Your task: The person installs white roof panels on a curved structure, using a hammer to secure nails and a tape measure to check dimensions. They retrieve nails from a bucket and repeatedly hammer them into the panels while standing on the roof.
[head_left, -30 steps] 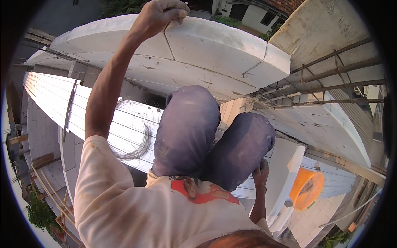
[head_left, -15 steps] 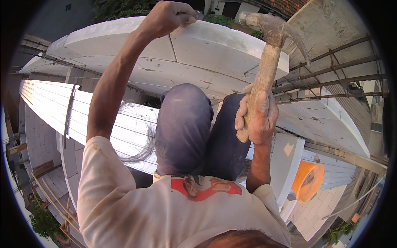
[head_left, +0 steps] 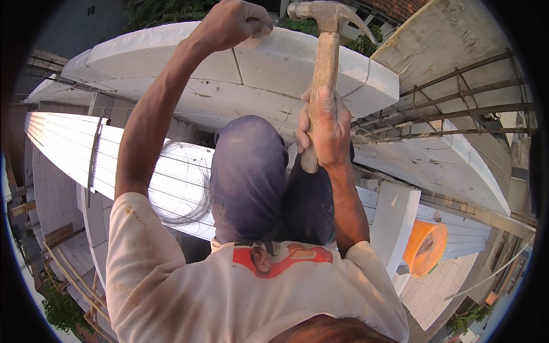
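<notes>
My right hand (head_left: 331,128) is wrapped around the wooden handle of a claw hammer (head_left: 326,60), held upright in front of my knees. Its rusty steel head is raised at the far side, a short way right of my left hand (head_left: 240,24). That left hand is closed in a pinch over the top edge of a pale block wall (head_left: 286,63). Whatever its fingers grip, if anything, is hidden or too small to name. A dark vertical joint runs down the wall just below this hand.
To the right are rusty rebar lattice (head_left: 457,108) and a weathered board (head_left: 443,43). An orange bucket (head_left: 426,248) stands at the lower right. White panelled sheeting (head_left: 68,134) stretches across the left, with bamboo poles (head_left: 74,277) below. Beyond the wall there is a drop toward plants and roofs.
My right hand has carried the hammer left and upward, nearer my left hand. The left hand stays in almost the same place on the wall's edge.
</notes>
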Demonstrator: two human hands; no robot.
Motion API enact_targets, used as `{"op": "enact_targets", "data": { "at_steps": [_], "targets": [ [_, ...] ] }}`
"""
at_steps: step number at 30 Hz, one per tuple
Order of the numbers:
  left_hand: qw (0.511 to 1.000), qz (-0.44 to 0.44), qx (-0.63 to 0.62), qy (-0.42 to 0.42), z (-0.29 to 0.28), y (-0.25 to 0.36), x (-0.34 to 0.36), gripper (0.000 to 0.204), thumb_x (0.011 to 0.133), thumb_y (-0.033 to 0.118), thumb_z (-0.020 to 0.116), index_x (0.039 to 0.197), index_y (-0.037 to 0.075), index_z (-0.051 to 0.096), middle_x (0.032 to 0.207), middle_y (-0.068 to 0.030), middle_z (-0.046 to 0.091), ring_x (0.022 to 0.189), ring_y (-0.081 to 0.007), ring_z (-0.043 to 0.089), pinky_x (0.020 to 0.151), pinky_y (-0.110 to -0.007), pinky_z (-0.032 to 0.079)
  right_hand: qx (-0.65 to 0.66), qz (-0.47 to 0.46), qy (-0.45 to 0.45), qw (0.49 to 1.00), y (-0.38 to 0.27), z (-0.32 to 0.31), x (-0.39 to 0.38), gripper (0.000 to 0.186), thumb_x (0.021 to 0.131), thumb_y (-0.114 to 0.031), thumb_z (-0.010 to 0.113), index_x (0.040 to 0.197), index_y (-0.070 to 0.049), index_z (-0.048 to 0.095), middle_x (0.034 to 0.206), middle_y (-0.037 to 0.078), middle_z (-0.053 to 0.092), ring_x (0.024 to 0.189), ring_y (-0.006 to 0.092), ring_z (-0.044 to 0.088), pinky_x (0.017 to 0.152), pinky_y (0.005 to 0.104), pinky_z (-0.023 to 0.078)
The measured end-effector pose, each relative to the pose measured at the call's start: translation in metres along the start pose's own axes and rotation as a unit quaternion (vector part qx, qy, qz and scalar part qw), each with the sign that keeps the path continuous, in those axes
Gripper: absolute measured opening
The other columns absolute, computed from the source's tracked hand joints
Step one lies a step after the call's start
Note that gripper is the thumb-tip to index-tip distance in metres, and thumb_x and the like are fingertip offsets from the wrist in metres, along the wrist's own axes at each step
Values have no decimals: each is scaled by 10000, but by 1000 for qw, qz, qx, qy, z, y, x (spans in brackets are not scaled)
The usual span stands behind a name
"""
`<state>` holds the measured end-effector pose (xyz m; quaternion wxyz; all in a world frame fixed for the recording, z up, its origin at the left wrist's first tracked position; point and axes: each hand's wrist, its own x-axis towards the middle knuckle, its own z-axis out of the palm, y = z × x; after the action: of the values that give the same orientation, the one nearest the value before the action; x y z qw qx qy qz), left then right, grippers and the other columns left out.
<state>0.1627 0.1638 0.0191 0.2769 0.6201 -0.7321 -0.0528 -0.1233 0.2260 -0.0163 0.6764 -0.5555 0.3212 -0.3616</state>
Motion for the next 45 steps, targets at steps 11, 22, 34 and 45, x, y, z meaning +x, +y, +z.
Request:
{"op": "enact_targets", "data": {
  "at_steps": [11,22,34,45],
  "targets": [
    [999,10,42,-13,-2,1,3,138,904,154,757,1006,78,810,915,-61,791,836,-189,745,804,-346,595,16,20,-7,1000,2,-2,3,552,1104,-532,409,1093,6,535,641,33,504,420,97,459,391,283,430],
    [997,20,-73,-33,-26,47,30,449,1007,329,636,1273,-31,668,1222,-219,698,1138,-303,669,990,-414,520,45,18,26,998,6,-32,-44,555,1099,-533,405,1120,12,505,652,51,507,403,111,472,363,297,445],
    [839,143,-513,114,36,197,140,789,1033,581,494,1263,-164,615,1276,-361,642,1228,-419,622,1044,-483,467,104,57,77,990,27,-33,-62,496,1114,-483,395,1107,2,500,675,73,501,410,127,468,369,295,433],
    [844,-36,-486,222,63,226,147,416,1015,332,613,1081,-59,739,1007,-328,717,1027,-467,704,961,-481,546,53,92,61,992,25,-28,-45,491,1126,-467,365,1090,1,508,682,72,518,419,147,468,402,296,424]
  ]
}}
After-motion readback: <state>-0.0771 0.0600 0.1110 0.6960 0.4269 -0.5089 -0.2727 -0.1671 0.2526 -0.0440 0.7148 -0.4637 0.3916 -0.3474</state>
